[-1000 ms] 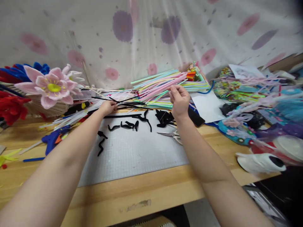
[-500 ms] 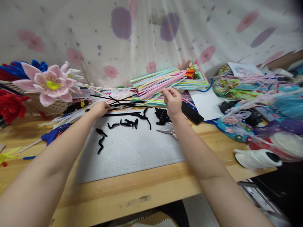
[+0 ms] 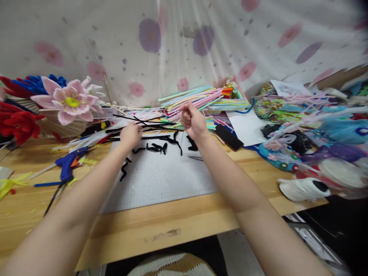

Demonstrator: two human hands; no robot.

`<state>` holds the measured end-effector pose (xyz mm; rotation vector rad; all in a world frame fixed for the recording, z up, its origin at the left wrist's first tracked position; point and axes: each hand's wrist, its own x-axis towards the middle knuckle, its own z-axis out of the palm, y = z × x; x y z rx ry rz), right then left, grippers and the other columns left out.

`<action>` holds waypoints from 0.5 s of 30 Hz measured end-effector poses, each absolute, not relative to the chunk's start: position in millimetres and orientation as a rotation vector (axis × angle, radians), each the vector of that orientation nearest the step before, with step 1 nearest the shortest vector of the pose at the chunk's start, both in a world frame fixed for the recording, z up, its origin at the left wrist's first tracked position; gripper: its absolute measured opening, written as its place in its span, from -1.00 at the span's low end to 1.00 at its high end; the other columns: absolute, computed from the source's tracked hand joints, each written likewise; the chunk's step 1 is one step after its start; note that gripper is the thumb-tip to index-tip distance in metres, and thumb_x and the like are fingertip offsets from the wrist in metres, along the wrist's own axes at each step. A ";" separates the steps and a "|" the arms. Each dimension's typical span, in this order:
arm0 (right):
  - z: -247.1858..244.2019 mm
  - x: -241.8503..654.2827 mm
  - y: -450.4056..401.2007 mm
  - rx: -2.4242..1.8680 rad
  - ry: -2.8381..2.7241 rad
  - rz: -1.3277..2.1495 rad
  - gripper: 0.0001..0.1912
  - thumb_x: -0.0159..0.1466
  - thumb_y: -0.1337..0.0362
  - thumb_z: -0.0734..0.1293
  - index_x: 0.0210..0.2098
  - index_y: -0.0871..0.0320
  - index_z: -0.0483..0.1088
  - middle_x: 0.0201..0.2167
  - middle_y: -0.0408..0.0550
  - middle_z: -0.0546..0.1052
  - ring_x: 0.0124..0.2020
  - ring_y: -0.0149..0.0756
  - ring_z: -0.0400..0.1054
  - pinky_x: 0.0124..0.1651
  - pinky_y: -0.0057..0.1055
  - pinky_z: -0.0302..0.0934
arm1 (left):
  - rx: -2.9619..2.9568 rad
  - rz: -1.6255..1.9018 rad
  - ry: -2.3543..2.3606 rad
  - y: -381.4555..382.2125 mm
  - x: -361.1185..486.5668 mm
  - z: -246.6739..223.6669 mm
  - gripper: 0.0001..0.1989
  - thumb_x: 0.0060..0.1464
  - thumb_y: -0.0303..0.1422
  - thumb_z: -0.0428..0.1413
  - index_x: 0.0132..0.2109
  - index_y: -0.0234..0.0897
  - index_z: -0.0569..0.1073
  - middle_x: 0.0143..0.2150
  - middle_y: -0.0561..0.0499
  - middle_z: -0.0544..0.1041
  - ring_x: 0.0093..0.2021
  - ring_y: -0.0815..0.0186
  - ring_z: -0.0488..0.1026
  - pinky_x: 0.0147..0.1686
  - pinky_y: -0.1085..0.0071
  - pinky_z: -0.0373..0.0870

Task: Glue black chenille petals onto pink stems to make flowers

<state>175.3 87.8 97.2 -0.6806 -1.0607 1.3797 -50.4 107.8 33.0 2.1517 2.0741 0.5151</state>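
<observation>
My left hand (image 3: pixel 131 135) rests at the back left of the grey cutting mat (image 3: pixel 166 184), over long black pipe cleaners (image 3: pixel 156 125). Its fingers are bent together, and what they pinch is hidden. Raised above the mat's back right is my right hand (image 3: pixel 194 122), closed with thumb and fingers pressed together; anything in it is too small to make out. Short bent black pieces (image 3: pixel 155 147) lie between the hands, and a wavy black piece (image 3: pixel 124 170) lies nearer the left forearm. Partly behind the right forearm are scissors (image 3: pixel 195 157) and a black bundle (image 3: pixel 191 143).
Pastel pipe cleaners (image 3: pixel 198 97) are heaped at the back. A blue glue gun (image 3: pixel 67 165) and a pink fabric flower (image 3: pixel 70 100) sit left. Rightward are a black phone-like slab (image 3: pixel 229 137), white paper (image 3: pixel 246 126) and a white spool (image 3: pixel 301 189).
The view has shifted a little, bringing the glue gun out from behind the left arm. My right hand has moved left and curled in more, and my left hand slightly right; the hands are closer together.
</observation>
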 end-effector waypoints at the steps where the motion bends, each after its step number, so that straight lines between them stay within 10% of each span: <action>1: 90.2 170.4 89.0 -0.652 -0.994 1.453 -0.59 0.23 -0.02 0.15 -0.52 0.18 0.29 -0.77 -0.34 -0.07 -0.76 -0.59 -0.25 -0.72 -0.59 -0.30 | 2.016 0.690 1.918 95.8 -38.5 33.0 -0.70 0.04 -0.30 -0.04 -0.19 -0.33 0.50 -0.14 -0.20 0.49 -0.07 0.07 0.38 -0.09 0.21 0.26; 7: 53.7 149.6 84.8 -0.422 -0.624 1.730 -0.62 0.28 0.03 0.11 -0.50 0.16 0.24 -0.77 -0.34 -0.06 -0.77 -0.56 -0.23 -0.74 -0.63 -0.26 | 0.867 0.820 0.931 16.9 22.0 15.4 -0.69 0.12 -0.21 -0.09 -0.30 -0.38 0.41 -0.47 -0.04 0.40 -0.49 0.41 0.37 -0.45 0.46 0.34; 11: 44.1 147.0 70.3 -0.476 -0.551 1.839 -0.61 0.29 0.01 0.07 -0.46 0.16 0.25 -0.75 -0.31 0.05 -0.75 -0.55 -0.10 -0.72 -0.64 -0.15 | 0.855 0.829 0.985 -9.1 18.0 9.0 -0.75 0.09 -0.21 -0.05 -0.39 -0.31 0.31 -0.68 0.22 -0.01 -0.74 0.56 -0.11 -0.75 0.59 -0.18; 15: 33.4 143.8 54.0 -0.674 -0.551 1.973 -0.58 0.26 -0.05 0.06 -0.40 0.17 0.26 -0.64 -0.18 0.30 -0.62 -0.46 0.19 -0.54 -0.52 0.16 | 1.153 0.905 1.236 -13.8 9.8 7.6 -0.75 0.07 -0.19 -0.09 -0.41 -0.28 0.29 -0.67 0.21 -0.04 -0.71 0.52 -0.11 -0.70 0.53 -0.20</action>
